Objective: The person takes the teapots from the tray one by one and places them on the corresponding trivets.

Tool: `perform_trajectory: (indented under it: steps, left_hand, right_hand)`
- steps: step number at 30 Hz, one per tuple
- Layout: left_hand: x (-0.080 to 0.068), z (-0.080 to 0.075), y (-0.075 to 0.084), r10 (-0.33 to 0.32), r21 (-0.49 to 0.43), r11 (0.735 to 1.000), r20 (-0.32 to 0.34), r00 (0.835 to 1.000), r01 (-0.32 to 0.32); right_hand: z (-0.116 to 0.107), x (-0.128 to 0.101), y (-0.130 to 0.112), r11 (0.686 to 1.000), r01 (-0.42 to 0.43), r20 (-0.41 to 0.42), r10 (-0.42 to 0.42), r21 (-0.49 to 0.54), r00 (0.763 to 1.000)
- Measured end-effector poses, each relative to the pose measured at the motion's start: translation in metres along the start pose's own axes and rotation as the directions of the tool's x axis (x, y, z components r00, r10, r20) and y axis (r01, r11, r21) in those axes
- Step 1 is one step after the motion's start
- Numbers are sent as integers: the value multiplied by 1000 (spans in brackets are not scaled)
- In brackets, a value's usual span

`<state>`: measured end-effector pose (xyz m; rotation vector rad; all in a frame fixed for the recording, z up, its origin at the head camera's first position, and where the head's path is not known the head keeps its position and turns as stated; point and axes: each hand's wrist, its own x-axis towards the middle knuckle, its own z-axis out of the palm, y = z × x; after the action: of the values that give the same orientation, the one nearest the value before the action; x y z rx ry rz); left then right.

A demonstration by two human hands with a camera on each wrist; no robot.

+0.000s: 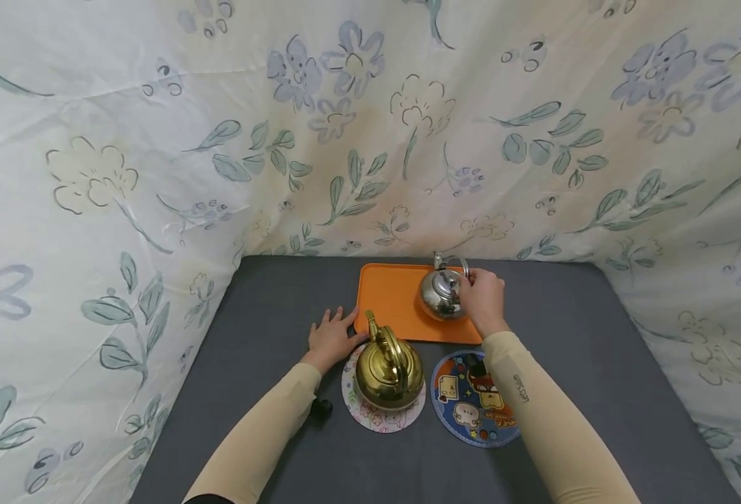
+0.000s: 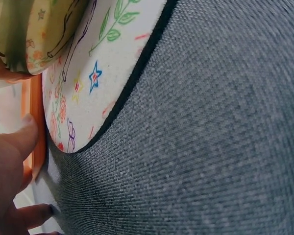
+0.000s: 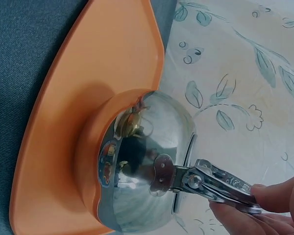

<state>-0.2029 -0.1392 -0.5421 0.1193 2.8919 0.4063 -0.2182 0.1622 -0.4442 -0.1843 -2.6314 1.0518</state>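
Head view: right hand gripping metal handle of round, mirror-polished silver kettle on smooth orange tray; left hand open, flat on grey woven desk.

L hand lies flat, palm down, fingers straight & spread, pointing fwd; thumb stretched out to the side. L forearm in a beige sleeve runs up from bottom-left at a slant. R hand is further fwd, fingers curled & pinching, knuckles up, wrist bent slightly down. R forearm, also beige-sleeved w/ a small dark mark near the wrist, comes in from lower right. Arms well apart, not crossing.
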Motion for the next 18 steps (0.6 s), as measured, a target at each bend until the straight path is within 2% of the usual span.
perform_trajectory:
  steps: [7,18]
  left_hand:
    - [3,2,3,-12,-2,1000,-15,1000,12]
    - [3,1,2,-8,1,1000,-5,1000,8]
  right_hand:
    - [-4,1,0,999,32,-39,-31,8,999]
    - [-17,-13,-5,1000,-27,-18,27,15,999]
